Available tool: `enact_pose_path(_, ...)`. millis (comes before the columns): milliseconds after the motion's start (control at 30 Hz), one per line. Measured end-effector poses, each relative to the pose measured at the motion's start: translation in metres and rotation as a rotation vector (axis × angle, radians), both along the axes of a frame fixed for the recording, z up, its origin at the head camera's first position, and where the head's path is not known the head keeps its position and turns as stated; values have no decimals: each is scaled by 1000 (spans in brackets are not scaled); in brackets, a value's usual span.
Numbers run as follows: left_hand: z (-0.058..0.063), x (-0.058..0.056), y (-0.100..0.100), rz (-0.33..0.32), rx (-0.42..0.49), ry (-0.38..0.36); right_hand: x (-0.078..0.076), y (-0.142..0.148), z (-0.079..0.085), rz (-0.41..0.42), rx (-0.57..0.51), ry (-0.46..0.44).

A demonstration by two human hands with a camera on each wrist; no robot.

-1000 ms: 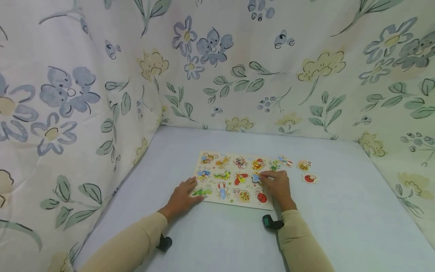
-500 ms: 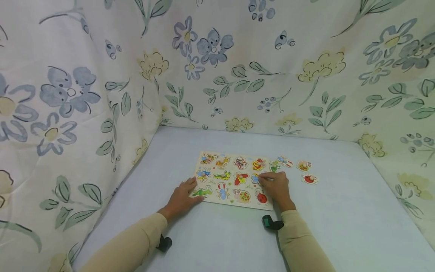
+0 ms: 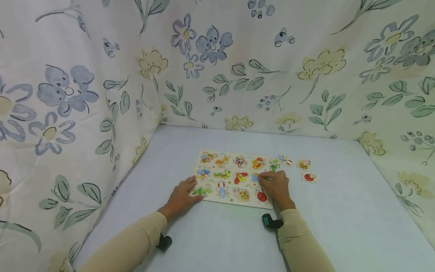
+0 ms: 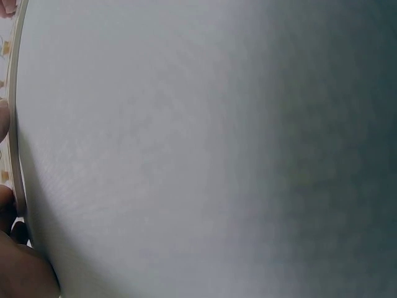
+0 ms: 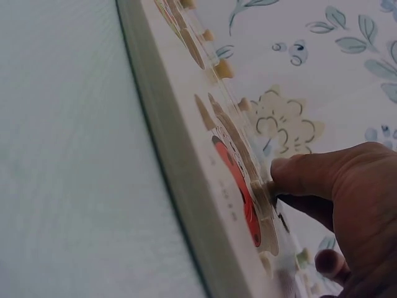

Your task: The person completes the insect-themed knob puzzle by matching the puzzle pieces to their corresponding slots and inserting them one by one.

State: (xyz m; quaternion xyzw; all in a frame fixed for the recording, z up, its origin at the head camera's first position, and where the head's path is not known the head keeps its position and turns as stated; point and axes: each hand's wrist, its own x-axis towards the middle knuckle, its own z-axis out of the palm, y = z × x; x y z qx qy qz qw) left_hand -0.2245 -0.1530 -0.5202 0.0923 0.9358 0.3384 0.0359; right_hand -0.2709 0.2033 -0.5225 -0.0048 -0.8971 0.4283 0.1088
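1. Here, a blue-winged piece [image 3: 255, 177] is pinched by the fingers of the right hand [image 3: 278, 187] at the right side of the board [image 3: 212, 182]; it is partly covered by them, and whether it is fully seated cannot be told.
2. The board's near left corner is touched by the left hand [image 3: 181, 195], its thumb spread from its fingers; in the left wrist view that hand is cut off.
3. Right of the board, a ladybird piece [image 3: 309, 178] and a spotted piece [image 3: 303, 164] are seen on the desk [image 3: 217, 238].
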Motion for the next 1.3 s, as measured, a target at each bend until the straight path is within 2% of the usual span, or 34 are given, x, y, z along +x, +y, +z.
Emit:
enact_pose_path(367, 7, -1, -5, 0, 0, 13, -6, -6, 3, 10, 26, -17)
enact_pose_path(500, 5, -3, -6, 1, 7, 23, -6, -8, 3, 12, 29, -38)
enact_pose_path(667, -2, -3, -6, -7, 3, 8, -8, -1, 0, -37, -27, -116)
enact_pose_path(800, -6, -1, -4, -1, 25, -16, -17, 13, -5, -56, -45, -43)
enact_pose_path(933, -7, 1, -1, -1, 42, -28, -28, 32, -9, -60, 15, 52)
enact_pose_path(1033, -6, 2, 0, 4, 37, -31, -33, 43, -9, -71, 12, 13)
enact_pose_path(1200, -2, 1, -1, 14, 29, -25, -39, 53, -6, -69, -27, -126)
enact_pose_path(1300, -1, 0, -2, 12, 25, -21, -41, 56, -3, -50, -11, -119)
